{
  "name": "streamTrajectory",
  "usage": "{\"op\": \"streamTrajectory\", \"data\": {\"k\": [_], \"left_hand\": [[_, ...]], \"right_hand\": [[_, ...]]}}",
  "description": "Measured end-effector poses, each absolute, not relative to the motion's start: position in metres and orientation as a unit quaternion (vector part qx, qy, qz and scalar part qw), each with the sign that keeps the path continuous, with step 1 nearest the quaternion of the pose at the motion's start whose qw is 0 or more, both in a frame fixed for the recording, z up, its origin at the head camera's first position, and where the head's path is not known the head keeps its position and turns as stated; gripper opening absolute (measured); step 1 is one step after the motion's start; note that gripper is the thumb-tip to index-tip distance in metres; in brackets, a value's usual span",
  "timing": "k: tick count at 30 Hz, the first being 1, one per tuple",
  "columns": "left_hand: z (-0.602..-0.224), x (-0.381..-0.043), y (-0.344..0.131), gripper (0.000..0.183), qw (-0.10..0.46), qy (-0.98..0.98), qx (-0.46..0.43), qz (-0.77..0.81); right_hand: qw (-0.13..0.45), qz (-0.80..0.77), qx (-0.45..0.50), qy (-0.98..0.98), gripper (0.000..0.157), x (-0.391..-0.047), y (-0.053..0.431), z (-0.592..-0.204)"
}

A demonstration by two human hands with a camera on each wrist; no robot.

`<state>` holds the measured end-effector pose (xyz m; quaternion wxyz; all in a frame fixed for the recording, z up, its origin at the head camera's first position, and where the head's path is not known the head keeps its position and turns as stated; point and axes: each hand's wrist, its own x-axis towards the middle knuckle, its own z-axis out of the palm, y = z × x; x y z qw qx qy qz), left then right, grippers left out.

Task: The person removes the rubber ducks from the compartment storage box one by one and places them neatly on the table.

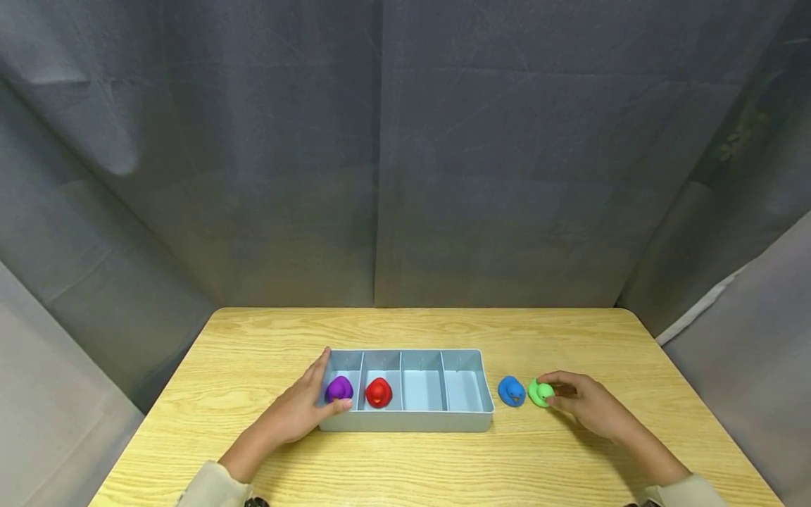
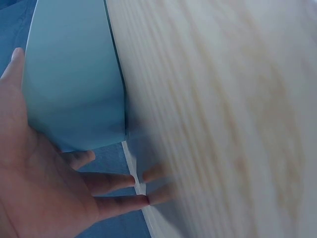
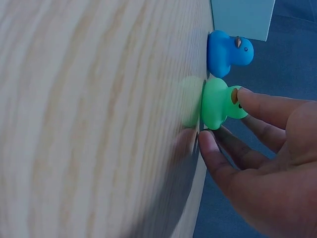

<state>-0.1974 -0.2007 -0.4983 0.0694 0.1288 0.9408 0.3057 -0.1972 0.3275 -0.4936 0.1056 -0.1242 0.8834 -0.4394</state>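
In the head view a light blue-grey box [image 1: 405, 422] with several compartments stands on the table. A purple rubber duck [image 1: 338, 389] sits in its leftmost compartment and a red rubber duck [image 1: 378, 393] in the one beside it. My left hand [image 1: 303, 407] rests against the box's left end, fingers straight along the side, thumb over the front rim. Right of the box, my right hand [image 1: 586, 403] pinches a green rubber duck [image 1: 539, 392] between thumb and fingers; the duck is at the tabletop. A blue rubber duck [image 3: 230, 52] sits between it and the box.
The wooden table [image 1: 405, 468] has rounded far corners. Grey curtains [image 1: 405, 176] hang behind it and along both sides.
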Motion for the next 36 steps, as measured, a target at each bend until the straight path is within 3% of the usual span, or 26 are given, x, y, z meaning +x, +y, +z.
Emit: {"op": "streamTrajectory", "data": {"k": [12, 22, 36], "left_hand": [[-0.499, -0.198, -0.201, 0.111, 0.070, 0.941, 0.131, 0.305], [-0.499, -0.198, -0.201, 0.111, 0.073, 0.939, 0.130, 0.309], [-0.497, -0.197, -0.200, 0.111, 0.072, 0.939, 0.132, 0.309]], "right_hand": [[0.099, -0.441, -0.114, 0.885, 0.044, -0.197, 0.327, -0.491], [0.061, -0.423, -0.128, 0.895, 0.046, -0.199, 0.325, -0.478], [0.062, -0.425, -0.135, 0.893, 0.048, -0.197, 0.302, -0.456]]}}
